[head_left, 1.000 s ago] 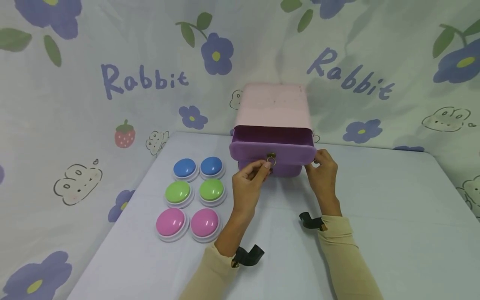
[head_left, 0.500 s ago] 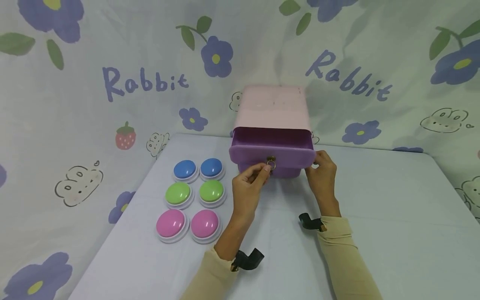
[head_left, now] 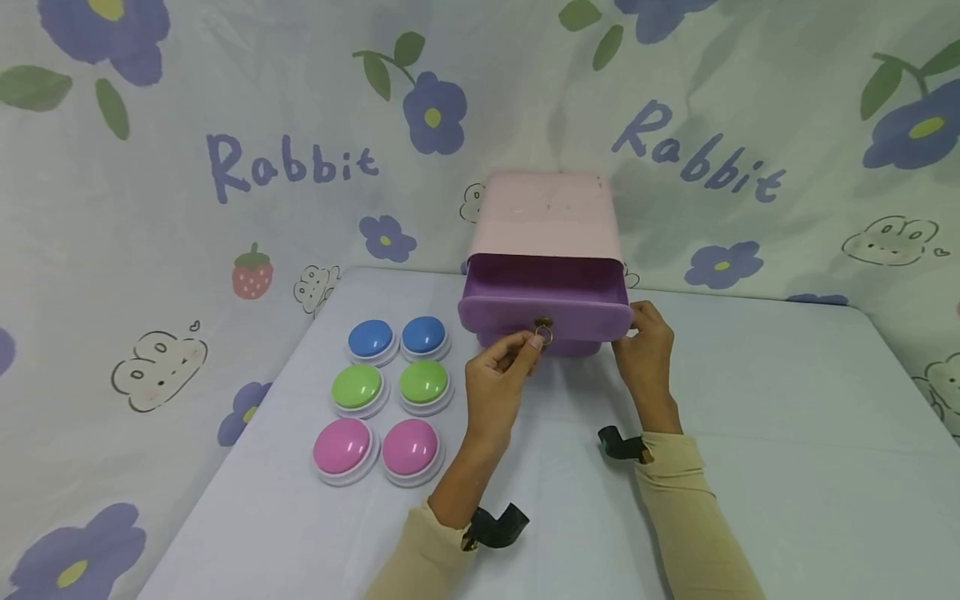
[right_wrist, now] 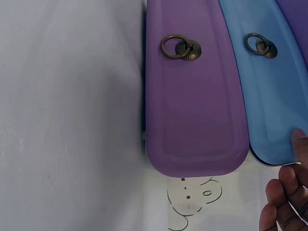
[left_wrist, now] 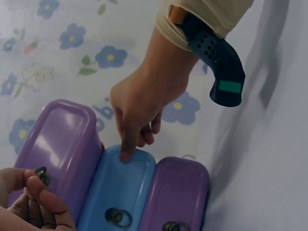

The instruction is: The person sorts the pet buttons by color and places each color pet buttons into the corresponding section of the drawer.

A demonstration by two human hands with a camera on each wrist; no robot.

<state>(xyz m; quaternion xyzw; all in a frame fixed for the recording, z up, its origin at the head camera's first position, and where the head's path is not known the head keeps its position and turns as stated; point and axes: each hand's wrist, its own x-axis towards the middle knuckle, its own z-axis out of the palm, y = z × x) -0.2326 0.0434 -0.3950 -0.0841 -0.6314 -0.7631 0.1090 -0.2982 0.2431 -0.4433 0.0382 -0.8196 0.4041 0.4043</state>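
Observation:
A small cabinet with a pink top point(head_left: 547, 217) stands toward the back of the table. Its upper purple drawer point(head_left: 498, 317) is pulled partway out, and the visible part of its inside holds nothing. My left hand point(head_left: 493, 387) pinches the brass ring pull point(head_left: 544, 334) on that drawer between thumb and fingers. At the cabinet's right side, my right hand point(head_left: 648, 354) has its thumb on the end of the blue middle drawer point(right_wrist: 274, 91), with the fingers curled beside the cabinet. The lower purple drawer point(right_wrist: 192, 110) is in, its ring pull point(right_wrist: 175, 47) loose.
To the left of the hands, two blue point(head_left: 370, 338), two green point(head_left: 356, 386) and two pink point(head_left: 341, 446) dome buttons on white bases form rows on the white table point(head_left: 787, 458). A patterned cloth point(head_left: 525, 83) hangs close behind the cabinet.
My left hand has drawn the upper purple drawer a little farther out toward me, so more of its inside shows. The right hand stays at the cabinet's side.

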